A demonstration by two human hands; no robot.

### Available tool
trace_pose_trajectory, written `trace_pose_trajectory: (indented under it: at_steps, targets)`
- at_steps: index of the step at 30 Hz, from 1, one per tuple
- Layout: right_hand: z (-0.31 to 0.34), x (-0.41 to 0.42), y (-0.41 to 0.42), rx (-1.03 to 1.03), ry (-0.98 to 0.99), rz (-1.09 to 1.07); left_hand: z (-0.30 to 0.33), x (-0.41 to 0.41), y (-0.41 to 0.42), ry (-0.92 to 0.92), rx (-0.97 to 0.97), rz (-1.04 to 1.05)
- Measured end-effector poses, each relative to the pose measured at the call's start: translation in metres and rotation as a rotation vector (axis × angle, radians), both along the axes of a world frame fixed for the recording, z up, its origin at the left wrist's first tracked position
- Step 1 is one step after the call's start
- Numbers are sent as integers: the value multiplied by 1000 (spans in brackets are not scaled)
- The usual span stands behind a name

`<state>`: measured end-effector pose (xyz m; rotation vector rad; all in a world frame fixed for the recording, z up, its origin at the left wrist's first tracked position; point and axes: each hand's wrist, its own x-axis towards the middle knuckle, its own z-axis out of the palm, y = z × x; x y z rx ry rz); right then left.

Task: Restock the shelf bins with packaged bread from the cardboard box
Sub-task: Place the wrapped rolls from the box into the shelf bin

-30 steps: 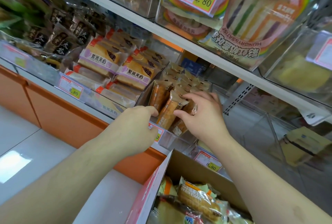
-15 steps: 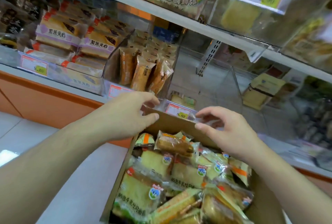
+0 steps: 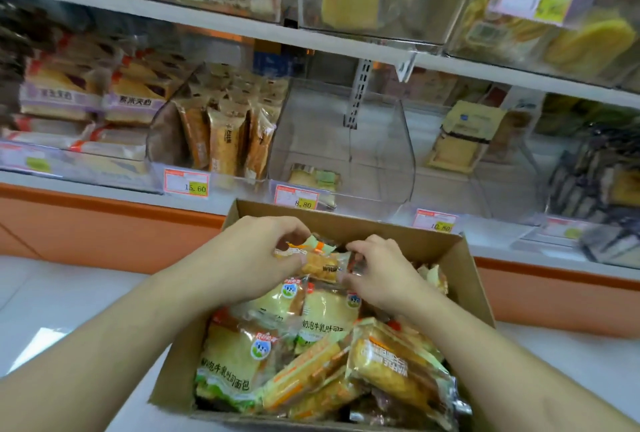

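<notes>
An open cardboard box (image 3: 460, 268) stands below the shelf, full of several packaged breads. At its far end lies a small orange bread pack (image 3: 322, 265). My left hand (image 3: 256, 258) grips the pack's left end with curled fingers and thumb. My right hand (image 3: 381, 272) pinches its right, clear-wrapped end. Toast packs with green print (image 3: 235, 362) and waffle packs (image 3: 391, 362) fill the near part of the box. Just above the box, a clear shelf bin (image 3: 346, 140) holds only one small pack (image 3: 311, 178). The bin to its left (image 3: 221, 140) holds upright brown bread packs.
Price tags (image 3: 187, 182) line the shelf front edge. Purple-banded bread packs (image 3: 93, 99) fill the left bins. A yellow pack (image 3: 464, 137) sits in a bin to the right, dark packs (image 3: 588, 175) further right. An upper shelf (image 3: 346, 47) carries more bins. White floor (image 3: 69, 293) lies left of the box.
Both hands left the brown-pack bin, came down over the box and took hold of the small orange pack. The view dropped toward the box.
</notes>
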<state>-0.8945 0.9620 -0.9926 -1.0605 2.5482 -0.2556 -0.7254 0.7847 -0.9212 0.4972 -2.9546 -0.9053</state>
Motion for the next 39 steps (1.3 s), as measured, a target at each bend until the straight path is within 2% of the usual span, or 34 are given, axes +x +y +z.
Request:
trace_pose_trajectory:
  at_steps: [4,8,15,22,26,30,33,36,39]
  targets:
    - [0,2,0,-65,-29,-74,-4,-1,0,-33,-1,-7]
    - [12,9,-1,-227,-169,-131,-7,-1,-3,-37,-3,-9]
    - [52,6,-14,-513,-270,-89,2,0,-10,13,-40,12]
    - [97,23,-22,-801,-418,12,9,7,-23,121,96,64]
    - [101,35,-26,-818,-384,3,14,14,-33,173,183,126]
    - [112,44,-40,-703,-260,96,25,21,-44,240,244,117]
    - [127,48,-67,-715,-165,142,35,24,-57,313,258,123]
    - [140,46,-109,-788,-70,178,35,25,-88,415,201,224]
    - [148,38,-159,-853,-47,180,28,28,-131,434,28,417]
